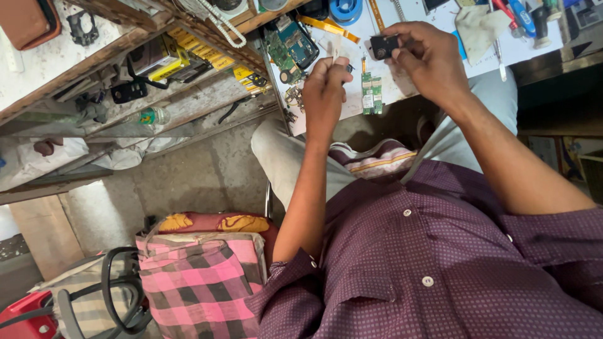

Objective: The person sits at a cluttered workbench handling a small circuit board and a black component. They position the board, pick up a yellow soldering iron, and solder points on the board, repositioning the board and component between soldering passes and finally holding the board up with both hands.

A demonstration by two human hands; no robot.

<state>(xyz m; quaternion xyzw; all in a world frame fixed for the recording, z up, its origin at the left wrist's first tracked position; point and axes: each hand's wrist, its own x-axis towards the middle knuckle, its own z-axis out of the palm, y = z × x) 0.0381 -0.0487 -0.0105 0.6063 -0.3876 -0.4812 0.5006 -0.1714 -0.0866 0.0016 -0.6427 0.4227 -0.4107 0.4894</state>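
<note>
Pink checked cloth [198, 285], nearest, low left. Left hand [325, 94]: fingers pinched shut on a thin tool [336, 51], above the white bench [408, 25]. Right hand [427, 59]: fingertips closed around a small black part [383, 45], raised over the bench. Green circuit boards [370, 94] lie between the hands. Blue reel [346, 9], farthest.
</note>
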